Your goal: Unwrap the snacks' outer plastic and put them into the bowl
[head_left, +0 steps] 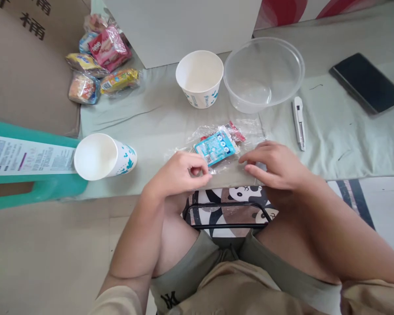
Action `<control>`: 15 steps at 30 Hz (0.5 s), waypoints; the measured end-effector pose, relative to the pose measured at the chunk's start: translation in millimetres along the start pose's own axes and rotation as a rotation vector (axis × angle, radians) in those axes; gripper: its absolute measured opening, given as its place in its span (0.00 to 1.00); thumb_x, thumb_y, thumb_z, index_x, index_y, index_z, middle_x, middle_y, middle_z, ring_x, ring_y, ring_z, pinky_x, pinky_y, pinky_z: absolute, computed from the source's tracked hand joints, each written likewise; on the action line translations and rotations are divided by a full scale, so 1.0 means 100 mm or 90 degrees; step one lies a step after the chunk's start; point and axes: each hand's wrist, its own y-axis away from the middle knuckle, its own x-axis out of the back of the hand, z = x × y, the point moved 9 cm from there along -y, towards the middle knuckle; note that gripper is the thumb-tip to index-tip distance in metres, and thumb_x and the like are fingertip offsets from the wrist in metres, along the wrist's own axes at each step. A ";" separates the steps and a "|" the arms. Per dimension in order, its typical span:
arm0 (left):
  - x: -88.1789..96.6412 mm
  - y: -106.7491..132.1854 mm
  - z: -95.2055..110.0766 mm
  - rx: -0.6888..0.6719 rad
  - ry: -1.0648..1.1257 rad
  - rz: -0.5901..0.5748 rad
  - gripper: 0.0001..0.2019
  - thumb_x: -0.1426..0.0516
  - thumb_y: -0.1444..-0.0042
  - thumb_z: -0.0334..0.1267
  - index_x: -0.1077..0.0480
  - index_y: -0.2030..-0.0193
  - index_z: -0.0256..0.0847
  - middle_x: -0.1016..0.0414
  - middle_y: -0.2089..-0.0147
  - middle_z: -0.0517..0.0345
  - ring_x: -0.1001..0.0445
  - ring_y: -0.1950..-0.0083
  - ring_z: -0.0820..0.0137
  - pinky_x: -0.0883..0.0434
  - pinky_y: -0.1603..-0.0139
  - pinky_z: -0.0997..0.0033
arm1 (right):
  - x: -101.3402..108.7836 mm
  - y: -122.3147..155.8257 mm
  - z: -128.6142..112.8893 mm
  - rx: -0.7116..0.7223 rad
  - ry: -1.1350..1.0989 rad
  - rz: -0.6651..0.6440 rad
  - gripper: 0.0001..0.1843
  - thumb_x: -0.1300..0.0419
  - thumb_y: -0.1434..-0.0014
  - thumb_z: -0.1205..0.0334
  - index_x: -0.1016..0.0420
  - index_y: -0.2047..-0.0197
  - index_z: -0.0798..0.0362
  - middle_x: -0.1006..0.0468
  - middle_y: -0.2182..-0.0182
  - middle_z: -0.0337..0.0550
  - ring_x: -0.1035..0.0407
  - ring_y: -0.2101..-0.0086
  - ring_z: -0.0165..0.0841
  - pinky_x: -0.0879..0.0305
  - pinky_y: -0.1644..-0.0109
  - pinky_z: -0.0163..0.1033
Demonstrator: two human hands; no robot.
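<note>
A clear plastic bag (pixel 249 127) lies near the table's front edge, with a small blue snack packet (pixel 217 148) and a red one (pixel 237 132) on or in it; which, I cannot tell. At its left side is my left hand (pixel 183 172), fingers curled and thumb tip close to the index finger. Whether a bit of plastic is pinched there is unclear. My right hand (pixel 277 164) rests at the bag's right side, fingers stretched out and thumb apart. Behind the bag stand a white paper tub (pixel 200 94) and a clear plastic bowl (pixel 262 78).
A paper cup (pixel 124 159) lies on its side at left, by a green carrier (pixel 57 189). Wrapped snacks (pixel 109 48) are piled at the back left beside a cardboard box (pixel 29 74). On the right are a white utility knife (pixel 299 122) and a black phone (pixel 369 83).
</note>
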 end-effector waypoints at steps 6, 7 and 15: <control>0.21 -0.09 -0.17 0.060 -0.071 0.211 0.07 0.40 0.41 0.42 0.23 0.61 0.42 0.23 0.60 0.56 0.25 0.58 0.67 0.26 0.52 0.64 | 0.08 -0.02 0.32 -0.289 0.086 0.126 0.20 0.48 0.37 0.56 0.19 0.50 0.50 0.16 0.64 0.47 0.24 0.67 0.42 0.37 0.66 0.44; 0.21 -0.11 -0.18 0.068 -0.107 0.232 0.13 0.37 0.44 0.42 0.23 0.53 0.43 0.23 0.51 0.53 0.25 0.50 0.63 0.26 0.44 0.60 | 0.08 -0.05 0.31 -0.280 0.074 0.153 0.21 0.48 0.37 0.58 0.20 0.46 0.51 0.16 0.59 0.49 0.24 0.64 0.43 0.34 0.64 0.45; -0.03 -0.26 -0.24 0.125 -0.244 0.119 0.37 0.33 0.46 0.43 0.37 0.31 0.43 0.28 0.35 0.46 0.32 0.33 0.49 0.34 0.33 0.47 | -0.01 -0.32 0.14 -0.203 -0.027 0.202 0.35 0.41 0.40 0.48 0.31 0.33 0.55 0.20 0.48 0.57 0.26 0.49 0.53 0.30 0.43 0.56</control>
